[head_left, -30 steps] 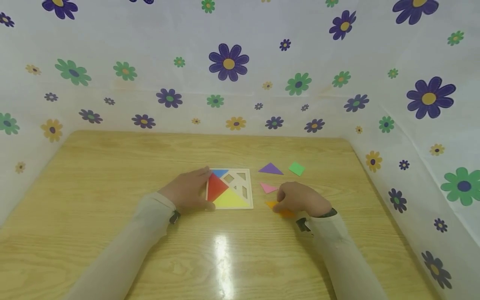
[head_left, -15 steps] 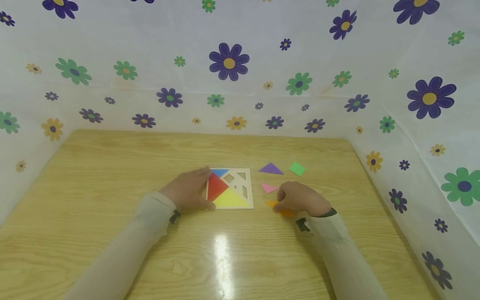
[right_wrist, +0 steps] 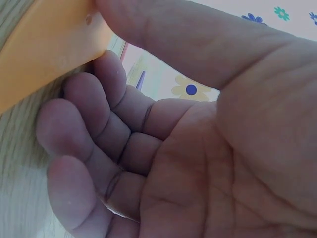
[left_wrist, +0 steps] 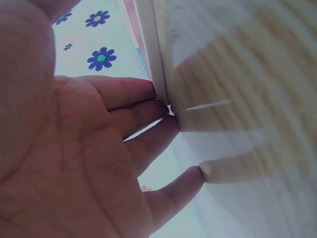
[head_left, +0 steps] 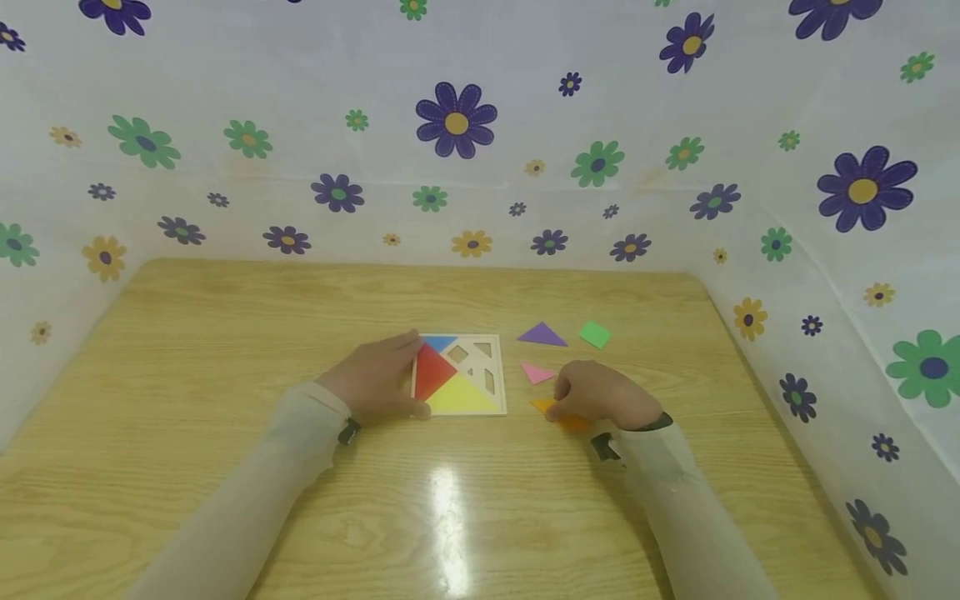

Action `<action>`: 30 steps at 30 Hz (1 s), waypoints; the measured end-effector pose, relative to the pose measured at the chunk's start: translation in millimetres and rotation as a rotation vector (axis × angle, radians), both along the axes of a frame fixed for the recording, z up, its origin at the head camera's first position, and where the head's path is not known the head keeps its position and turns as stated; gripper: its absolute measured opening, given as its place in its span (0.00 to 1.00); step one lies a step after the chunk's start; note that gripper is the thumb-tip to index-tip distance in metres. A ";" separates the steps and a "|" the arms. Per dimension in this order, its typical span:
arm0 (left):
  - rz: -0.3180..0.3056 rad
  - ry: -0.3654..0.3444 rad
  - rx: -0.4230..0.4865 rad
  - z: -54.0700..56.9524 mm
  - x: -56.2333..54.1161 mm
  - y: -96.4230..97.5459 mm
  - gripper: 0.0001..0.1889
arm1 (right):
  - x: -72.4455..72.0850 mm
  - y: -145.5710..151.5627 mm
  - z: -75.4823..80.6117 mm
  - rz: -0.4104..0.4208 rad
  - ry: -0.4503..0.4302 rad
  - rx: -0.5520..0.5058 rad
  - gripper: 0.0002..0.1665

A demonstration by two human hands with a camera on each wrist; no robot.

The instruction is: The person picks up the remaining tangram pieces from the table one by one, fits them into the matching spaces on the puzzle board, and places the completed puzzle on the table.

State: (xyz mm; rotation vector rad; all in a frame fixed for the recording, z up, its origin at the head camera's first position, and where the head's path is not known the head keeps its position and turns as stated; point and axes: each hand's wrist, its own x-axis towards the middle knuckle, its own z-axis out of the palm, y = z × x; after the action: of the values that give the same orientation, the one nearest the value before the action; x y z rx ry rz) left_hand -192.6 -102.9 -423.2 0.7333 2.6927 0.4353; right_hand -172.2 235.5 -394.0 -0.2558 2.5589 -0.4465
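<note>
A square wooden tangram board (head_left: pixel 491 410) lies mid-table with red (head_left: pixel 431 372), yellow (head_left: pixel 459 397) and blue (head_left: pixel 437 342) triangles set in it. My left hand (head_left: pixel 375 381) spans the board's left side, thumb by the near corner and index finger by the far one. In the left wrist view its extended fingers (left_wrist: pixel 151 141) touch the board's edge and the table. My right hand (head_left: pixel 603 393) pinches an orange tangram piece (right_wrist: pixel 54 44). The thumb lies on its face and the index fingertip is at its edge; the other fingers are curled. The hand covers part of the piece.
Right of the board lie a pink triangle (head_left: pixel 536 372), a purple triangle (head_left: pixel 542 335) and a green square (head_left: pixel 595 334). Several cut-outs show in the board's right half. A white flowered cloth (head_left: pixel 300 150) stands along the table's back and sides.
The head view has shifted very slightly. Both hands, the board and the loose pieces stay almost exactly where they were.
</note>
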 end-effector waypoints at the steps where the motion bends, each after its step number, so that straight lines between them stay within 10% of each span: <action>1: -0.004 0.002 0.002 0.5 -0.2 -0.4 0.59 | -1.0 0.2 -1.2 0.001 -0.001 -0.009 0.22; 30: 0.019 -0.012 -0.002 1.0 1.5 0.0 0.57 | -12.7 -10.0 -12.1 -0.138 0.215 -0.167 0.08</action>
State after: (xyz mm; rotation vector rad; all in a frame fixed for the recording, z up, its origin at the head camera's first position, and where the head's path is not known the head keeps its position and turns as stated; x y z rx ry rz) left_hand -191.2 -102.9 -422.2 0.7021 2.6904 0.4397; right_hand -184.9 225.5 -406.1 -0.1965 2.7626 -0.7215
